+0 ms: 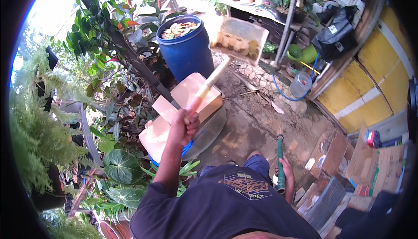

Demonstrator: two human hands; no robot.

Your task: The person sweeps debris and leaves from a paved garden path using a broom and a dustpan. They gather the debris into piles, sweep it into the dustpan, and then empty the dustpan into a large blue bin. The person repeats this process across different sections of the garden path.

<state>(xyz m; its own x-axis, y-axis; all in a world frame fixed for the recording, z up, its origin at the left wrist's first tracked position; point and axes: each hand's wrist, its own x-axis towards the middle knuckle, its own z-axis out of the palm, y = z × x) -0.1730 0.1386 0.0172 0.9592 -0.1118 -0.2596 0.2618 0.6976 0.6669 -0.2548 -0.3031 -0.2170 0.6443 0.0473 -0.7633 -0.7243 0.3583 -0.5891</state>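
My left hand (184,124) is closed round the lower end of a dustpan's long handle. The dustpan (240,38), a pale, stained scoop, is raised at the far end, in front of the blue drum. Lower right, my right hand (285,170) grips the green handle of a stick broom (280,160), whose thin bristles point away from me over the cracked floor. Below the dustpan's handle lie open cardboard pieces (209,100) on a rounded container, with some blue material near my left wrist.
A blue plastic drum (186,57) holds dry leaves. Dense plants fill the left side. On the right are a clear plastic jar (300,85), a blue hose (281,92), a yellow panel wall (356,85) and cardboard boxes (336,152). A wooden stick (258,92) lies on the cracked concrete.
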